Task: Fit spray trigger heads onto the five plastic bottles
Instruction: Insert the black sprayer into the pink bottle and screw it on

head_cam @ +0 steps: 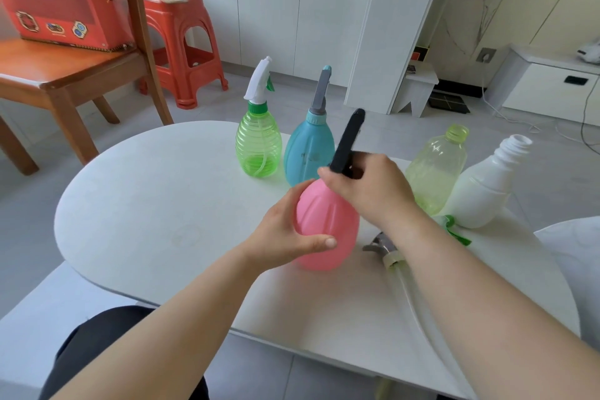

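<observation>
Left hand (285,230) grips pink bottle (328,230) (unlabelled); right hand (370,188) clamps black trigger head (347,143).

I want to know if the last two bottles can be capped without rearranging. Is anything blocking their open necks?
Nothing visible does. The yellow-green bottle and white bottle both stand with bare, open necks. The right hand is at the pink bottle, in front of them and lower, not over their necks.
</observation>
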{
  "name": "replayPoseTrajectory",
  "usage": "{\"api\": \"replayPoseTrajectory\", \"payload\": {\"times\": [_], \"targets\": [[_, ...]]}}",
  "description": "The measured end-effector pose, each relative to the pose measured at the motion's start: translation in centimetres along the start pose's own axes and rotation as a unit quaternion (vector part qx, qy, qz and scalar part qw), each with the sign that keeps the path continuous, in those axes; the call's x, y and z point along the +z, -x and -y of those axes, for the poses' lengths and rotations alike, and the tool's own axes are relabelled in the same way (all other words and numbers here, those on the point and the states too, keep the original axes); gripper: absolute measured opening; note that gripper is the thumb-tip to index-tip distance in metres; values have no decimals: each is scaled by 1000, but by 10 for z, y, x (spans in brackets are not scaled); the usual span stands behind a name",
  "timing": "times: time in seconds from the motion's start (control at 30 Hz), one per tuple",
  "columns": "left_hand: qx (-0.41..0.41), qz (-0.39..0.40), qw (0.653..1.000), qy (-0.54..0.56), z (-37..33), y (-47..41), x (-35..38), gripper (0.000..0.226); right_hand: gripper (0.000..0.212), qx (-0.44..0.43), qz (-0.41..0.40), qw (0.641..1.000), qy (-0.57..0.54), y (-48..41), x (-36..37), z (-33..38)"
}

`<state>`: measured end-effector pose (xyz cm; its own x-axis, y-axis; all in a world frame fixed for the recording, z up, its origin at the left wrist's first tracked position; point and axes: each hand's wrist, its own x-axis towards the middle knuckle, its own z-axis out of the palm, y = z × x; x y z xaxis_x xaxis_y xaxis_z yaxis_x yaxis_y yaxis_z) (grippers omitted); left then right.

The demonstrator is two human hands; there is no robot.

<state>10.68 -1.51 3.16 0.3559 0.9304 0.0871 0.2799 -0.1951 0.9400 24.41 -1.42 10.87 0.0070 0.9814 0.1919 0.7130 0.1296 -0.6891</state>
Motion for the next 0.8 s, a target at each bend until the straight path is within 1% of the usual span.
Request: {"api": "replayPoseTrajectory", "payload": {"times": [0.07, 0.1, 0.17, 0.2, 0.27, 0.3, 0.33, 0.4, 0.57, 0.7, 0.8], "targets": [[12, -10, 1000, -17, 6, 6, 2, 82, 20, 10, -47, 997, -57, -9, -17, -3], [5, -17, 999, -35, 11, 8, 2, 86, 22, 12, -76, 995, -70, -16, -26, -5], [-25, -34, 993, -107, 20, 10, 1, 94, 22, 20, -107, 992, -58, -28, -41, -10], [-33, -41, 987, -151, 24, 9, 1, 93, 19, 26, -112, 992, -43, -34, -46, -14], [-34, -33, 969, -243, 32, 5, 4, 77, 10, 35, -109, 993, -5, -45, -52, -21], [-29, -20, 955, -296, 36, 3, 7, 70, 11, 40, -107, 993, 15, -49, -52, -24], [-22, -6, 939, -343, 40, 1, 10, 67, 16, 47, -102, 993, 31, -53, -51, -27], [-11, 7, 920, -392, 47, -1, 14, 65, 22, 64, -94, 992, 53, -60, -48, -32], [0, -2, 914, -407, 50, -2, 15, 61, 22, 104, -78, 988, 82, -73, -37, -43], [8, -4, 911, -412, 51, -2, 15, 60, 13, 123, -66, 988, 59, -80, -34, -47], [9, -6, 911, -413, 51, -2, 15, 60, 17, 125, -45, 989, 69, -84, -35, -46]]}}
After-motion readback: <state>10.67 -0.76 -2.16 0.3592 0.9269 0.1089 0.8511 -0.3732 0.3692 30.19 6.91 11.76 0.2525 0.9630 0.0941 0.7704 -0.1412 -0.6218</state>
